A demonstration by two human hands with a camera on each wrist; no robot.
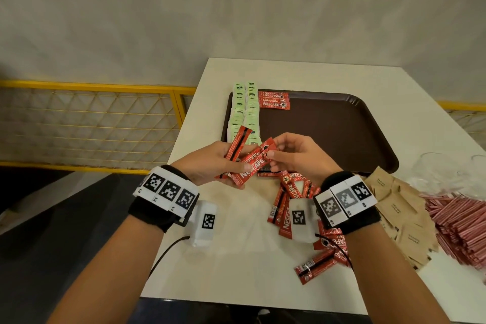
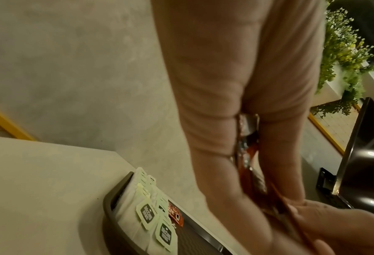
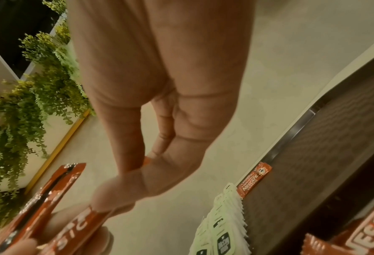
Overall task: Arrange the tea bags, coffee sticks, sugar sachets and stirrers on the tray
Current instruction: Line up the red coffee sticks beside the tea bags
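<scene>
At the centre of the head view, we hold a small bundle of red coffee sticks (image 1: 243, 160) just above the near edge of the brown tray (image 1: 342, 126), which sits on the white table (image 1: 236, 258). Our left hand (image 1: 210, 163) has its grip clasped around the bundle, fingers curled under the sticks and thumb over them; one stick fans up toward the upper left. Our right hand (image 1: 294, 155) pinches the top end of the frontmost stick between thumb and forefinger, so its grip is closed on that same bundle. On the tray, two rows of pale green tea bags (image 1: 243, 113) run along its left edge, and a short stack of coffee sticks already placed (image 1: 274, 100) lies just beside them at the tray's far left corner. Below our right wrist, in the lower centre of the frame, loose coffee sticks (image 1: 292, 200) lie scattered on the table. At the right of the frame, brown sugar sachets (image 1: 399, 210) spread in a heap near the tray's near right corner, with a pile of pink stirrers (image 1: 457, 226) touching them at the far right edge. Both wrists wear black bands with white marker blocks (image 1: 168, 189).
</scene>
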